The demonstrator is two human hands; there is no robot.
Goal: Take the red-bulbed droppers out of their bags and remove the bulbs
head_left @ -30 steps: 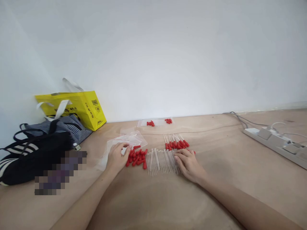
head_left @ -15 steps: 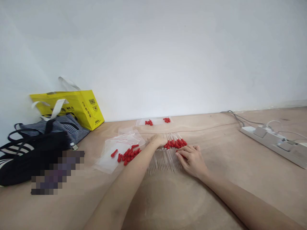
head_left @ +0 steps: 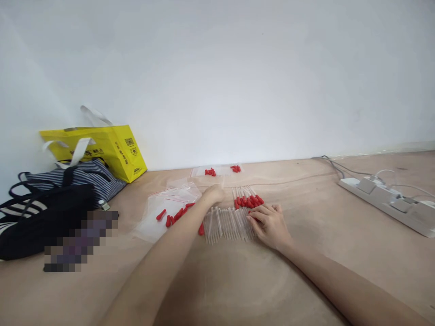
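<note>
A row of clear thin tubes (head_left: 226, 222) lies on the wooden table (head_left: 238, 280). My right hand (head_left: 268, 223) rests on the row's right end with its fingers curled on the tubes. My left hand (head_left: 213, 194) reaches over the row to its far left side, and its fingers are hidden from view. Loose red caps (head_left: 174, 215) lie left of my left forearm on clear zip bags (head_left: 166, 206). A second group of tubes with red caps (head_left: 248, 199) lies just beyond my right hand.
A yellow paper bag (head_left: 102, 149) and dark striped bags (head_left: 57, 199) stand at the left by the white wall. Small bags with red caps (head_left: 220, 170) lie near the wall. A white power strip (head_left: 390, 201) with cables sits at the right.
My left hand left the loose red caps and crossed right and forward over the tube row, then drew back slightly to the left. The caps got scattered. My right hand stayed on the tubes.
</note>
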